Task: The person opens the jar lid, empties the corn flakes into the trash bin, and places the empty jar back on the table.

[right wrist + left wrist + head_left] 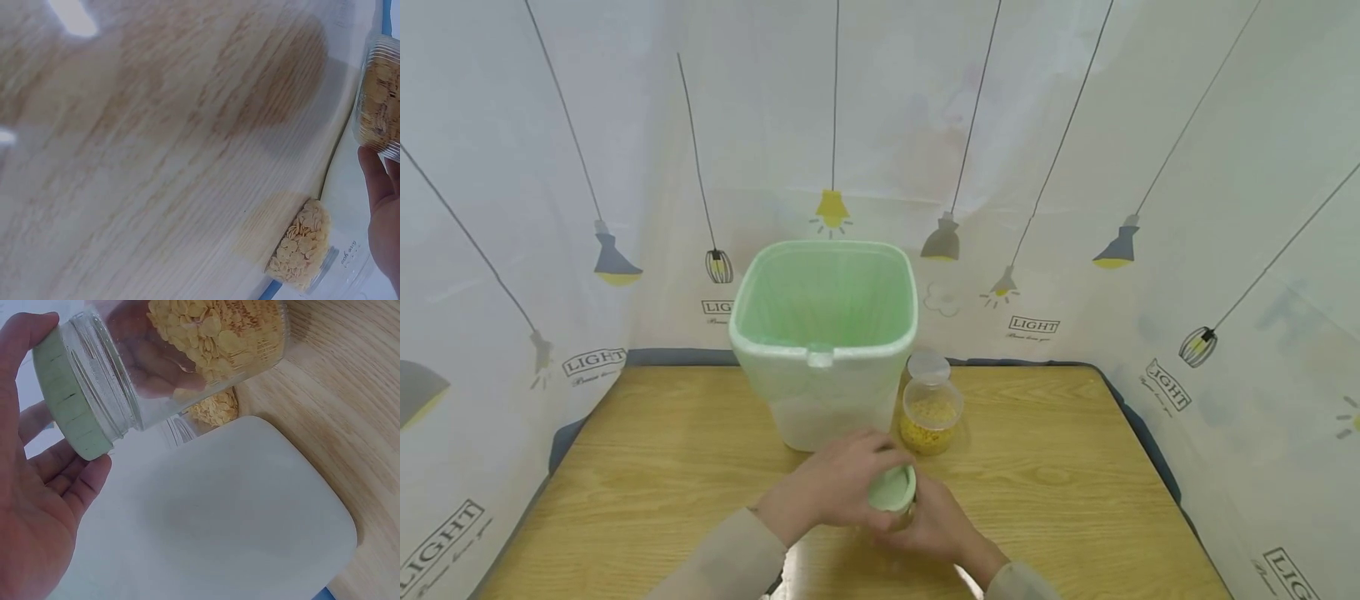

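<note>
My left hand [842,483] grips the pale green lid [72,397] of a clear jar [150,387], thumb on one side and fingertips on the other. Flakes [219,337] fill the lower part of the jar. In the left wrist view the lid sits at the jar's mouth, with glass threads showing beside it. My right hand [936,521] holds the jar's body, its fingers showing through the glass. The jar is tilted in front of the bin, and the right wrist view shows only part of it at the right edge.
A tall pale green bin [831,408] with an open top stands on the wooden table [1037,467]. Right beside it is a clear container of yellow flakes [928,429], with another clear round top [928,367] behind. A lamp-printed sheet [1045,167] encloses the back and sides.
</note>
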Tool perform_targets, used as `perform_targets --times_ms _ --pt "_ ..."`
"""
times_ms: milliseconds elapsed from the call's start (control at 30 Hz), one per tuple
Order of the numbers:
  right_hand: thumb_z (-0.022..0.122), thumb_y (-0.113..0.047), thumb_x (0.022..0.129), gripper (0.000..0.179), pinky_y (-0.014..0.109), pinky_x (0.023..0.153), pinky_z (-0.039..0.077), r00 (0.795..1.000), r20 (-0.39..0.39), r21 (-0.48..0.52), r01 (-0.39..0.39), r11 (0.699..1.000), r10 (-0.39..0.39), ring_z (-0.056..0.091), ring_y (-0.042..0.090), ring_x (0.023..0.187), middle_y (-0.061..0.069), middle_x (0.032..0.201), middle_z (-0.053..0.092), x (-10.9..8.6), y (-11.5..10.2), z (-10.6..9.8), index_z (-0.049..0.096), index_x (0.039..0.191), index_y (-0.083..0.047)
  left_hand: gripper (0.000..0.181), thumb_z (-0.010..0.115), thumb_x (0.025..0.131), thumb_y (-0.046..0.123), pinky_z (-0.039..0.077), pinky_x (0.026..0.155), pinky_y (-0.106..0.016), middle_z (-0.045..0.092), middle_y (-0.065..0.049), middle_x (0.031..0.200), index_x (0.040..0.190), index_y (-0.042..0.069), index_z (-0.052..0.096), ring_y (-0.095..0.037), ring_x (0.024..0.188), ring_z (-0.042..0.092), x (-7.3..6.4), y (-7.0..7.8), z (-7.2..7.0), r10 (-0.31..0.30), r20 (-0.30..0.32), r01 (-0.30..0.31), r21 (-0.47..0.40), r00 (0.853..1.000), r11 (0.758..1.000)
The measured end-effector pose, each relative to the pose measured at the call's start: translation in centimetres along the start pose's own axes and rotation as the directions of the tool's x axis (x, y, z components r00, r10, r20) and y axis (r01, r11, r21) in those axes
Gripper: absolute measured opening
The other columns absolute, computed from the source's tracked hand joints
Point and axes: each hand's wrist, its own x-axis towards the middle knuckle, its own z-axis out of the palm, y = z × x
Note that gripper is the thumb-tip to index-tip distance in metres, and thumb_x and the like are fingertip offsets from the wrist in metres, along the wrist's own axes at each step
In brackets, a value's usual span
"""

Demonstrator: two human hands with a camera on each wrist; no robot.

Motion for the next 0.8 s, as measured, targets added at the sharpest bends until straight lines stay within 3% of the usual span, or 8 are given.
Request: perform_targets --times_ms 433,667,800 --pt "0.083 -0.05 0.07 0.081 0.032 0.1 0.052 1.0 0.02 -0.017 0.006 1.0 -0.006 0.059 0.011 0.118 -0.014 0.132 0.057 0.0 -0.1 0.2 0.043 0.138 -0.031 0.064 0.072 0.071 0.058 0.05 0.081 -0.025 0.062 0.005 0.119 0.127 0.029 0.061 -0.011 0.102 0.054 0.1 0.4 -0.9 -0.024 -0.059 0.024 0.011 0.998 1.0" --pt "0.084 -0.048 0.069 0.089 0.034 0.102 0.051 0.999 0.038 -0.014 0.014 1.0 -0.013 0.056 0.015 0.124 -0.011 0.139 0.053 0.2 -0.4 0.2 0.037 0.143 -0.031 0.065 0.073 0.071 0.057 0.051 0.087 -0.028 0.06 0.006 0.122 0.129 0.03 0.059 -0.011 0.106 0.056 -0.5 0.0 -1.8 -0.04 -0.082 0.035 -0.053 0.996 0.998" --pt "0.085 -0.049 0.067 0.092 0.033 0.101 0.052 1.0 0.026 -0.016 0.015 1.0 -0.015 0.057 0.012 0.122 -0.013 0.137 0.054 0.3 -0.4 0.2 0.036 0.143 -0.033 0.065 0.075 0.073 0.054 0.052 0.088 -0.029 0.061 0.008 0.122 0.13 0.029 0.058 -0.009 0.107 0.057 -1.2 -0.7 -2.1 -0.018 -0.126 0.003 -0.119 0.992 0.993"
